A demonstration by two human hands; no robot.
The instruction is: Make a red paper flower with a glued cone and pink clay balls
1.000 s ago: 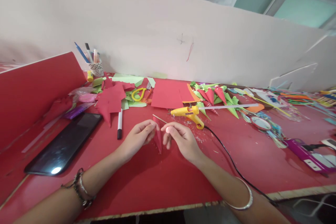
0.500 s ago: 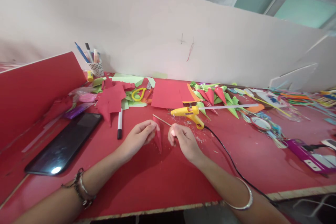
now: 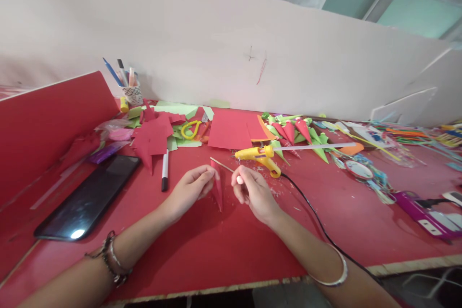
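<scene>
Fingers of our left hand are pinched together on the wide upper end of a red paper cone, which hangs point down just above the red tabletop. Our right hand sits just beside it, fingers curled in and closed on a thin wooden stick that slants up and away to the left, passing behind the top of the cone; we cannot tell whether stick and cone touch. A bracelet of dark beads rings our left wrist and a plain metal bangle circles our right forearm.

Left of our arms a glossy black phone lies flat, catching a spot of light. Beyond the left hand a white marker pen with a black cap lies lengthwise. Just past the right hand a yellow glue gun rests on its side, a pale translucent glue stick jutting from its back, its black cord curving toward the near table edge.

Farther off lie flat red paper sheets, crumpled red and light green scraps, and a heap of finished red and green cones. At the back left, a patterned cup of pens stands against the off-white partition board.
</scene>
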